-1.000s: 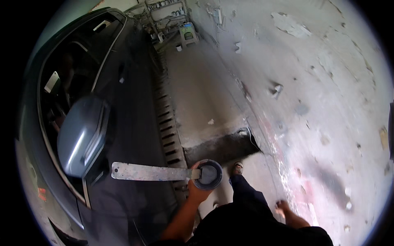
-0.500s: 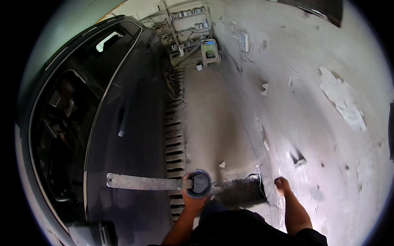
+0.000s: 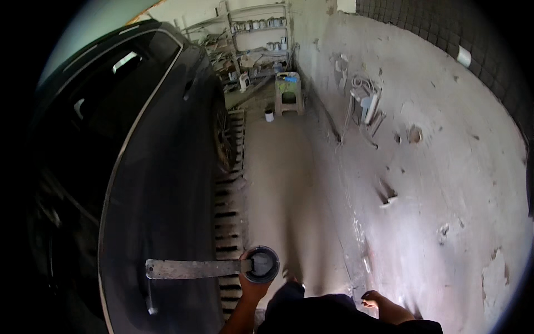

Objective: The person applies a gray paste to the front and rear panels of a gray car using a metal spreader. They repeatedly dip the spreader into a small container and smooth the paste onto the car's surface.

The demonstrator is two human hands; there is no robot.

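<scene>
My left hand point(image 3: 254, 289) is wrapped round a dark round can point(image 3: 276, 266) at the lower middle. Grey paint-like stuff point(image 3: 261, 263) shows inside it. A long flat metal strip point(image 3: 192, 269), worn and with a small hole at its far end, rests across the can's rim and sticks out to the left. Its other end dips into the can. At the lower right my right hand point(image 3: 371, 299) hangs away from the can, fingers curled in, with nothing visible in them.
A dark car point(image 3: 161, 183) stands along the left, beside a slotted floor grate point(image 3: 227, 222). A pale rough wall point(image 3: 434, 183) runs along the right, with a hose and fittings point(image 3: 364, 100). Ahead are a stool point(image 3: 288, 89), a small can point(image 3: 269, 116) and shelves of cans point(image 3: 258, 25).
I have moved forward along the floor; the stool, shelves and wall fittings look nearer. The can and strip stay in my left hand. My right hand has swung down and back.
</scene>
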